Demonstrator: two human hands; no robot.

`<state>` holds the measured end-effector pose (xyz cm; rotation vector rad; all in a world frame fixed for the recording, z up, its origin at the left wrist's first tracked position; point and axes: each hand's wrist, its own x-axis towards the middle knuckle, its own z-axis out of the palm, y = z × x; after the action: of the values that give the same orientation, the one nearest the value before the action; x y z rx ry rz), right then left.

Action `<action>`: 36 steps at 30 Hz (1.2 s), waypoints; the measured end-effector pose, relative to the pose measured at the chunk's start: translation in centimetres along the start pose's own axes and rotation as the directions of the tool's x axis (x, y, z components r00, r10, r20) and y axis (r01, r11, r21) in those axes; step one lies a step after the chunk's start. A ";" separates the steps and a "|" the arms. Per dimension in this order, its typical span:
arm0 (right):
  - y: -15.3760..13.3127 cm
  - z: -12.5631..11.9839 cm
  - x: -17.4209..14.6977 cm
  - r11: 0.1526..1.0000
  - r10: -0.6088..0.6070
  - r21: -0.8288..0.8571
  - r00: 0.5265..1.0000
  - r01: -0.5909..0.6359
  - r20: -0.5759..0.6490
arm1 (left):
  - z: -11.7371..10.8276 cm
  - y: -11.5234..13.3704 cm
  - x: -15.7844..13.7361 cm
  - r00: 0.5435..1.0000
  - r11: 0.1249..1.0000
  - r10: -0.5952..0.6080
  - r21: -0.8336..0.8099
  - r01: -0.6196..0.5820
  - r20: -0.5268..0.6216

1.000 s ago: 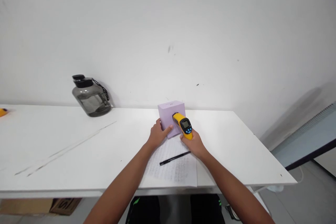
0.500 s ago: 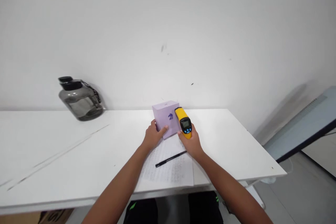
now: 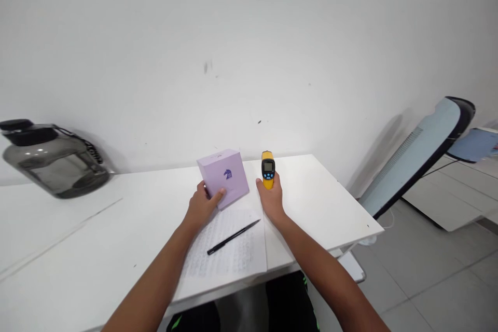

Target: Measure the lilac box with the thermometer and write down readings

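Observation:
My left hand (image 3: 203,205) grips the lower left side of a light purple box (image 3: 237,179) with a dark horse-head mark, its thumb across the front face. The box is tilted back slightly. In my right hand (image 3: 272,196) is a yellow and black infrared thermometer (image 3: 268,167), held upright by its handle with the small screen and blue buttons facing me. A gap separates it from the box. Below the box, a black pen (image 3: 232,237) lies slanted on sheets of paper (image 3: 245,264) covered in writing too small to read.
A large grey see-through water bottle (image 3: 58,166) with a black lid stands at the left by the wall. The white table (image 3: 311,207) ends at the right. Beyond its edge leans a pale blue panel (image 3: 408,155) with a dark rim.
The thermometer has moved right, away from the box, and now stands more upright. My left hand still holds the box. The view has turned to the right.

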<state>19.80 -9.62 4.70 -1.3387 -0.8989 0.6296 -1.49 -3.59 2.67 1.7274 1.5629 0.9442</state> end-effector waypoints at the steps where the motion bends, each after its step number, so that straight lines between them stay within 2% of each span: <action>1: 0.0 0.0 0.0 1.000 0.003 0.000 1.000 -0.003 0.005 | 0.0 0.0 0.0 1.000 1.000 -0.001 0.002 0.001 0.003; 14: 0.0 0.1 0.2 0.998 0.022 -0.051 0.999 -0.020 0.036 | -0.1 0.3 -0.2 1.000 1.000 0.009 -0.016 -0.008 0.006; 18: 0.6 -0.1 0.9 0.990 0.002 -0.141 1.000 0.000 0.016 | 0.0 0.5 -0.3 1.000 1.000 -0.018 -0.007 0.018 0.002; 21: 0.9 -0.5 1.5 0.963 -0.014 -0.270 0.999 0.025 0.045 | -0.1 0.9 -0.5 0.999 0.998 -0.047 0.050 0.048 -0.015; 24: 1.0 -1.0 1.9 0.885 -0.006 -0.462 0.995 0.050 0.098 | -0.2 1.3 -0.8 0.998 0.985 -0.025 0.169 0.036 -0.065; 28: 1.6 -1.1 2.1 0.703 -0.056 -0.686 0.976 0.189 0.212 | -0.2 1.5 -0.8 0.992 0.951 0.031 0.308 0.009 -0.124; 31: 2.2 -1.1 2.2 0.602 -0.079 -0.753 0.959 0.265 0.274 | -0.2 1.3 -0.7 0.990 0.948 0.065 0.316 -0.022 -0.126; 36: 3.0 -1.3 2.7 0.547 -0.062 -0.792 0.956 0.272 0.285 | -0.1 1.1 -0.7 0.990 0.951 0.082 0.308 -0.042 -0.119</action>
<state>22.62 -7.66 2.28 -2.0094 -1.6230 0.1653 -1.00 -4.38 3.56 1.9696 1.8271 0.8981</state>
